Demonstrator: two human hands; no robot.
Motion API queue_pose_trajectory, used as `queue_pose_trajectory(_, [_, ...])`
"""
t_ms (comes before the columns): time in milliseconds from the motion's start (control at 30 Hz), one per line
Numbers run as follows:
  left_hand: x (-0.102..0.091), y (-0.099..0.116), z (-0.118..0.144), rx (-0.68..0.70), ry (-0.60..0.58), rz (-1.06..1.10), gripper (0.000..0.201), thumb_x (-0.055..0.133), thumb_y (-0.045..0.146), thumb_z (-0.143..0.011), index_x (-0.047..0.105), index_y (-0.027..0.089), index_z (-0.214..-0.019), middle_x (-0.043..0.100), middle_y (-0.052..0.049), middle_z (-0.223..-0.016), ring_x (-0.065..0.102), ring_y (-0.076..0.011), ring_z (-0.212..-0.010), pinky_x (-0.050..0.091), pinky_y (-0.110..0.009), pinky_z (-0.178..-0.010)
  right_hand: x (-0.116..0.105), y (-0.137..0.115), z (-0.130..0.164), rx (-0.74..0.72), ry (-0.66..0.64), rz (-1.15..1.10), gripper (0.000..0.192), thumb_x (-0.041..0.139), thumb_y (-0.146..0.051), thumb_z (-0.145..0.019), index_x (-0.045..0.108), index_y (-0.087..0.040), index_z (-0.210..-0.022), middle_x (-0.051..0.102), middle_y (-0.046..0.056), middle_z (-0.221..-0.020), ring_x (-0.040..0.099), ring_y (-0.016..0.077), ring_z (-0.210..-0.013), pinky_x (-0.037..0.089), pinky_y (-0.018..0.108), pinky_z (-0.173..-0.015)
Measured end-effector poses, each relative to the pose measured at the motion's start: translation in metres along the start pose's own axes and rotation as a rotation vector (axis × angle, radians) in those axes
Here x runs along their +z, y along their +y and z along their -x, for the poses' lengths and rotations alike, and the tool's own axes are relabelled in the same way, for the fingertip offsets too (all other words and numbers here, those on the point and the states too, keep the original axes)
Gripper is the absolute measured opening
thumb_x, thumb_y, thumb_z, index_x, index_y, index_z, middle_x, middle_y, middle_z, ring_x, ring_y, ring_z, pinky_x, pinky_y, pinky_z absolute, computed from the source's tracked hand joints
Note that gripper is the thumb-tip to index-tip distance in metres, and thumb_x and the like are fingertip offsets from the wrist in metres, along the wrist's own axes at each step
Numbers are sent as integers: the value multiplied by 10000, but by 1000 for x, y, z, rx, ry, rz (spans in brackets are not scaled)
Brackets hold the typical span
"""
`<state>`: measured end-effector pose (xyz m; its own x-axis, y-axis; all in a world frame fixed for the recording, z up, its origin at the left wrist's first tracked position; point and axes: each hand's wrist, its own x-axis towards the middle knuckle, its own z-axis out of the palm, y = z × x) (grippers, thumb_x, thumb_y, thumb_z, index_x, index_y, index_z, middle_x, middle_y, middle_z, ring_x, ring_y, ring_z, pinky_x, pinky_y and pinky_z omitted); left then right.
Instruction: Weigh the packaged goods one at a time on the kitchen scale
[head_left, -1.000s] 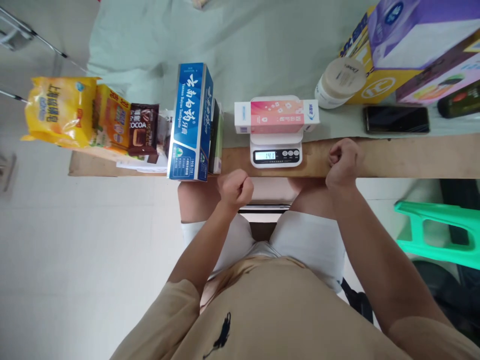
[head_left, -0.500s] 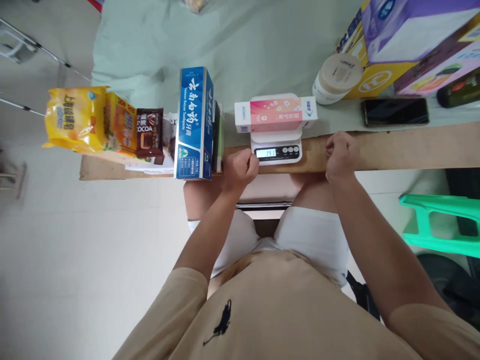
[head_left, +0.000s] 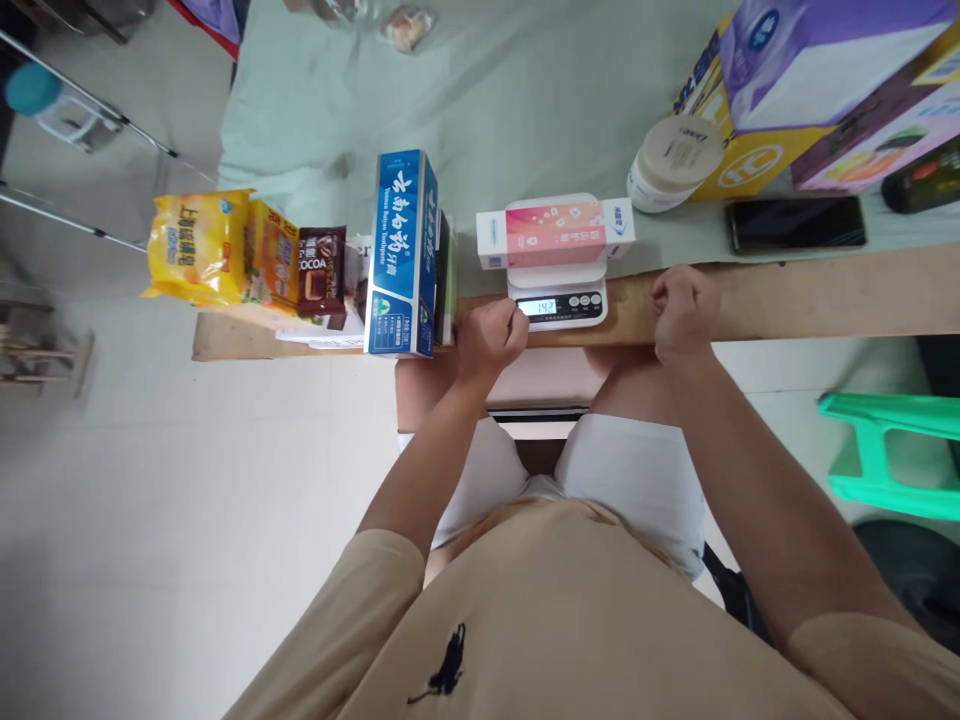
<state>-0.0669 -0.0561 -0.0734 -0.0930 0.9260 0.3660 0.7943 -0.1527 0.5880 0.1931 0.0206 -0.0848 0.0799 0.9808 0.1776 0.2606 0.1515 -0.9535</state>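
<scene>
I see my left hand (head_left: pixel 491 335) and right hand (head_left: pixel 682 310) both curled into loose fists gripping nothing, resting at the table edge (head_left: pixel 825 295) at the 8 and 4 o'clock of the scale (head_left: pixel 559 290), so the pink carton (head_left: pixel 556 232) lies untouched on its platform (display lit).

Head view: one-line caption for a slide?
Pink box on a kitchen scale, closed left hand and right hand at the table edge.
</scene>
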Motion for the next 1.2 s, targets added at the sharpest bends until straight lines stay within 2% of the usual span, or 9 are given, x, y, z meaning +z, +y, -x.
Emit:
queue_pose_trajectory(167, [-1, 0, 0, -6, -8, -6, 402, 537, 238, -912, 329, 226, -569, 449, -13, -535, 394, -148, -532, 182, -356, -599, 3, -6, 3, 32, 58, -51, 394, 543, -518, -877, 478, -244, -601, 273, -43, -506, 225, 103, -469, 129, 312, -519])
queue_pose_trajectory(467, [2, 1, 0, -27, 3, -3, 405, 521, 273, -918, 303, 226, -580, 404, -8, -524, 342, -140, -521, 162, -354, -605, 1, -3, 2, 22, 53, -43, 391, 534, -497, -893, 490, -242, -599, 317, -28, -528, 279, 115, -487, 179, 316, -532])
queue_pose_trajectory(567, [2, 1, 0, -25, 1, -6, 393, 526, 268, -907, 306, 224, -584, 415, -11, -529, 345, -140, -525, 159, -355, -605, -1, -10, 5, -3, 41, 54, 374, 508, -452, -907, 501, -237, -601, 356, -25, -530, 316, 119, -503, 230, 309, -545])
queue_pose_trajectory(767, [1, 3, -1, -23, -5, 9, 374, 529, 258, -881, 303, 221, -586, 406, -10, -533, 326, -137, -527, 153, -350, -600, -1, -21, 26, -52, -10, 263, 265, 616, -411, -860, 570, -220, -683, 485, -26, -596, 429, 129, -585, 346, 305, -605])
queue_pose_trajectory(933, [-4, 6, -1, -46, -95, -22, 360, 503, 278, -911, 344, 219, -594, 441, -21, -563, 396, -150, -557, 165, -351, -619, 12, -45, 13, -237, -1, 426, 191, 679, -380, -787, 616, -220, -870, 606, 32, -847, 555, 178, -759, 496, 365, -744])
queue_pose_trajectory(1000, [-6, 7, 0, -62, -124, -32, 349, 507, 293, -908, 371, 218, -595, 459, -26, -573, 400, -153, -564, 157, -354, -625, 22, -65, -5, -334, -60, 472, 186, 692, -330, -777, 619, -238, -921, 644, 69, -980, 608, 233, -943, 531, 433, -892])
queue_pose_trajectory(1067, [-8, 7, 0, -70, -137, -25, 340, 501, 305, -912, 399, 216, -600, 469, -28, -579, 397, -154, -568, 153, -355, -630, 34, -86, -27, -387, -194, 509, 212, 705, -257, -763, 633, -272, -963, 672, 86, -1136, 597, 263, -1155, 491, 481, -1085])
queue_pose_trajectory(1133, [-8, 6, 0, -67, -138, 1, 339, 488, 308, -921, 417, 215, -603, 464, -27, -575, 394, -155, -571, 159, -353, -633, 45, -102, -49, -380, -358, 557, 287, 732, -211, -741, 654, -300, -1002, 653, 80, -1316, 552, 266, -1309, 403, 484, -1220])
queue_pose_trajectory(1200, [-9, 6, 1, -62, -131, 35, 335, 485, 300, -923, 422, 216, -605, 454, -23, -571, 393, -154, -571, 166, -350, -633, 53, -109, -66, -314, -511, 622, 409, 792, -208, -706, 667, -304, -1083, 615, 70, -1437, 529, 288, -1380, 355, 506, -1260])
